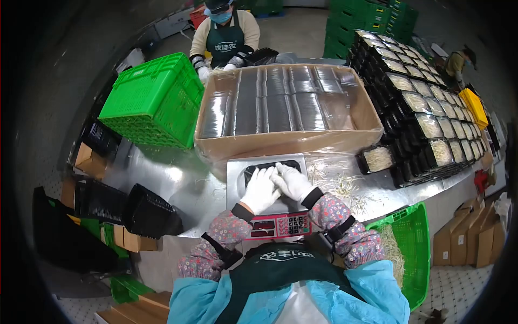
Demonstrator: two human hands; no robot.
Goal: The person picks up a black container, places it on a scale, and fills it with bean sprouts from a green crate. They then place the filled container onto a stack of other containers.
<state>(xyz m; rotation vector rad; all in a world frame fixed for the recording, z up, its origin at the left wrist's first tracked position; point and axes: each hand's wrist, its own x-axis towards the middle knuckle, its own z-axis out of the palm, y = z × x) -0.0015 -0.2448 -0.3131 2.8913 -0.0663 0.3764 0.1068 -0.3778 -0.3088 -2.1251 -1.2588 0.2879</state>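
Note:
White gloves cover both of my hands, which meet over a black tray (295, 164) on the metal plate of a scale (235, 178). My left hand (260, 190) lies on the tray's near left part, fingers bent inward. Against it, my right hand (293, 182) rests with its fingers on the tray's middle. The tray's contents are hidden under the gloves, and whether the fingers grip anything is unclear. The scale's red keypad panel (280, 226) faces me. Behind it stands a cardboard box (286, 141) with stacked black trays (278, 102).
Green crates (145, 97) stand at left. Filled sprout trays (426, 108) are stacked at right, one tray (377, 159) nearer. Loose sprouts (342, 186) lie beside the scale. A green basket (418, 248) holds sprouts at lower right. A co-worker (224, 40) works behind the box.

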